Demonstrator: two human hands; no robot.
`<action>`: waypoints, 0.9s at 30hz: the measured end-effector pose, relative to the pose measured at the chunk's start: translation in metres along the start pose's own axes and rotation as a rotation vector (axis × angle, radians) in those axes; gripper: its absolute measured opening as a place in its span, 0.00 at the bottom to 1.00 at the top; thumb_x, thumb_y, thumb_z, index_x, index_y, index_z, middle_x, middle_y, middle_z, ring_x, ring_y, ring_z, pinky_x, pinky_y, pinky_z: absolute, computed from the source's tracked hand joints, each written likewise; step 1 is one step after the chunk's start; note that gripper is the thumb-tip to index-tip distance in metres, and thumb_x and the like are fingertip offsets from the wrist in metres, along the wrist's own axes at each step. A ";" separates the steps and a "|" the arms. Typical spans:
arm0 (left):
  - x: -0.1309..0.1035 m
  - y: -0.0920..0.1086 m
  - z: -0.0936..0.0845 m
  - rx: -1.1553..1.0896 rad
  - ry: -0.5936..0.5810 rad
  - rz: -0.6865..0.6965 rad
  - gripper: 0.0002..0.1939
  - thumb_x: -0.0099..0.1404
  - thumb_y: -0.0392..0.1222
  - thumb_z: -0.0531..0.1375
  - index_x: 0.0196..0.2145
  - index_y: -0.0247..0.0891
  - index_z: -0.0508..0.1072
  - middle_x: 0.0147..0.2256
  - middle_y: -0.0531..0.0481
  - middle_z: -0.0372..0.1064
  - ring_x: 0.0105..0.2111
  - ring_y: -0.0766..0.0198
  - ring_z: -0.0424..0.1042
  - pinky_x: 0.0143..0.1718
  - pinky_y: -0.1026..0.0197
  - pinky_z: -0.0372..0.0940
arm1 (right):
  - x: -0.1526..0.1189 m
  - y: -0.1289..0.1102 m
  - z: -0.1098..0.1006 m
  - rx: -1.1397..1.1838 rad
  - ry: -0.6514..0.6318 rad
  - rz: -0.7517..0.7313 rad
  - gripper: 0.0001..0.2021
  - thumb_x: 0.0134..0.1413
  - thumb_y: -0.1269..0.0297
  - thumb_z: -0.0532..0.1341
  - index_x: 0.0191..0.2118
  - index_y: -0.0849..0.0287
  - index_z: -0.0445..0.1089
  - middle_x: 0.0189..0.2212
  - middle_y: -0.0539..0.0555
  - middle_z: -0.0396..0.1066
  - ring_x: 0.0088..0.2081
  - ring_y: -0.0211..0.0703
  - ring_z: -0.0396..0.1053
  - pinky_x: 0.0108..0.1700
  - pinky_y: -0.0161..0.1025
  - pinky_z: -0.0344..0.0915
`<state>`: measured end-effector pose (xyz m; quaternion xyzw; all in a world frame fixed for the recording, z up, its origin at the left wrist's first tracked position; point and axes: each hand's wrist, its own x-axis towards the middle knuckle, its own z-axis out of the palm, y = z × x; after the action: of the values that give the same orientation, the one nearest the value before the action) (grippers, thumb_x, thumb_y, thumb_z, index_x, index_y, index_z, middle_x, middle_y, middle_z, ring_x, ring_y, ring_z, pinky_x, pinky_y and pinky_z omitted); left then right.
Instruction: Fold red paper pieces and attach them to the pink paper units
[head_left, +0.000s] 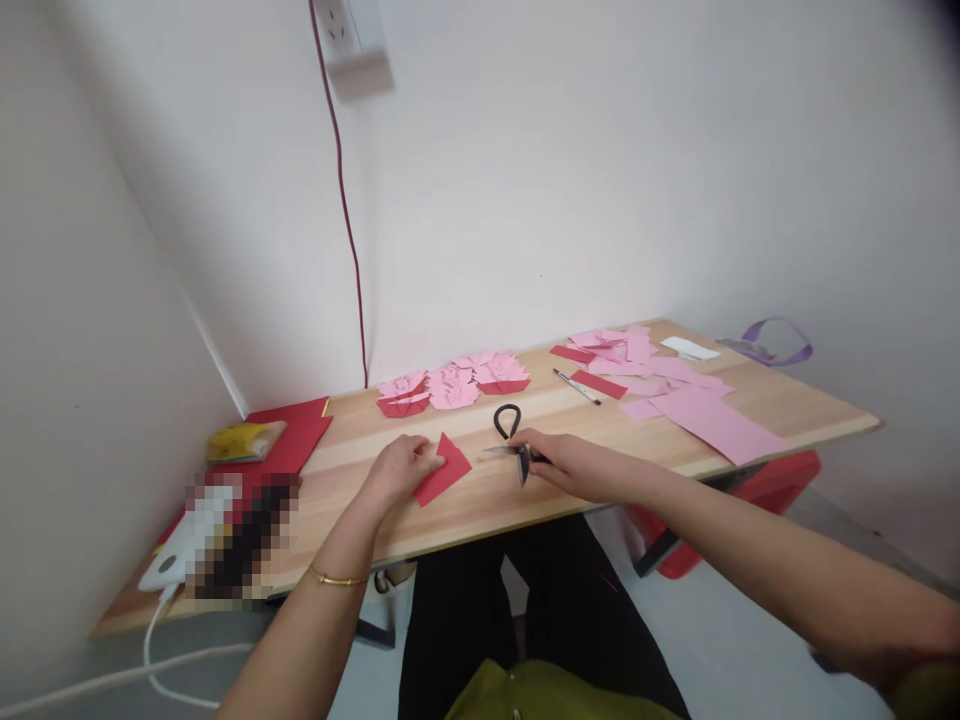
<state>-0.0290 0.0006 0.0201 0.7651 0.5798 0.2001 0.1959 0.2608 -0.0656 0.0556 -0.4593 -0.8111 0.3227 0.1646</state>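
Note:
My left hand pinches the left side of a small red piece of paper, which is held just above the wooden table. To its right, my right hand grips a pair of black-handled scissors. The blades are spread apart; one points left toward the red paper and the other points down toward the front edge. A gap separates the blades from the paper. Part of the lower handle is hidden by my right fingers.
Pink and red paper flowers sit along the wall. Pink paper scraps, a pen and a large pink sheet lie right. Red sheets, a yellow packet and a white corded device are left. A red stool stands below.

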 end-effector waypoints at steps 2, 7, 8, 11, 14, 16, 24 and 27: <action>0.001 -0.005 0.007 -0.060 -0.112 -0.018 0.16 0.52 0.52 0.60 0.28 0.36 0.73 0.25 0.50 0.68 0.26 0.63 0.66 0.27 0.64 0.57 | 0.009 0.006 0.007 -0.092 0.020 0.004 0.19 0.60 0.64 0.49 0.56 0.58 0.58 0.45 0.61 0.68 0.43 0.48 0.66 0.45 0.42 0.60; -0.003 -0.009 0.024 -0.212 -0.155 -0.068 0.11 0.52 0.46 0.58 0.21 0.35 0.66 0.19 0.56 0.60 0.21 0.69 0.57 0.23 0.66 0.50 | 0.030 0.021 0.022 -0.255 0.005 -0.002 0.21 0.61 0.67 0.46 0.58 0.62 0.59 0.46 0.66 0.64 0.44 0.50 0.66 0.47 0.44 0.61; -0.004 -0.010 0.026 -0.237 -0.145 -0.058 0.11 0.53 0.46 0.58 0.21 0.35 0.66 0.20 0.56 0.59 0.21 0.69 0.56 0.23 0.66 0.50 | 0.035 0.025 0.024 -0.293 0.013 -0.022 0.21 0.60 0.68 0.46 0.58 0.63 0.59 0.45 0.66 0.64 0.44 0.50 0.66 0.46 0.44 0.62; -0.005 -0.014 0.027 -0.271 -0.127 -0.037 0.12 0.53 0.48 0.58 0.22 0.35 0.66 0.20 0.55 0.60 0.21 0.69 0.56 0.23 0.66 0.49 | 0.049 0.035 0.029 -0.407 0.073 -0.114 0.20 0.59 0.68 0.48 0.56 0.64 0.62 0.42 0.65 0.63 0.40 0.49 0.65 0.44 0.45 0.62; -0.004 -0.018 0.029 -0.263 -0.123 -0.036 0.12 0.54 0.48 0.58 0.23 0.35 0.67 0.20 0.55 0.60 0.21 0.69 0.56 0.23 0.65 0.50 | 0.061 0.039 0.035 -0.454 0.083 -0.190 0.19 0.60 0.68 0.48 0.54 0.63 0.64 0.41 0.64 0.63 0.38 0.47 0.64 0.43 0.44 0.62; -0.004 -0.021 0.032 -0.230 -0.122 -0.030 0.12 0.55 0.47 0.58 0.24 0.35 0.68 0.21 0.55 0.61 0.21 0.69 0.57 0.23 0.65 0.51 | 0.067 0.040 0.038 -0.448 0.060 -0.243 0.19 0.60 0.69 0.48 0.54 0.63 0.65 0.40 0.63 0.64 0.38 0.47 0.63 0.43 0.43 0.62; -0.004 -0.018 0.019 0.044 0.095 0.459 0.19 0.62 0.38 0.54 0.52 0.41 0.68 0.46 0.43 0.66 0.45 0.58 0.65 0.48 0.53 0.61 | 0.069 0.048 0.047 -0.457 0.055 -0.431 0.19 0.59 0.70 0.49 0.54 0.58 0.65 0.38 0.59 0.63 0.38 0.44 0.61 0.42 0.40 0.60; 0.001 -0.023 0.014 0.135 -0.018 0.712 0.19 0.65 0.35 0.48 0.50 0.44 0.70 0.49 0.44 0.66 0.50 0.58 0.62 0.51 0.52 0.60 | 0.070 0.050 0.046 -0.467 0.063 -0.455 0.18 0.60 0.69 0.49 0.54 0.59 0.65 0.39 0.60 0.63 0.38 0.44 0.60 0.41 0.41 0.60</action>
<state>-0.0399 0.0062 -0.0043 0.9320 0.2872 0.2103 0.0681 0.2301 -0.0046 -0.0140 -0.3013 -0.9395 0.0688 0.1478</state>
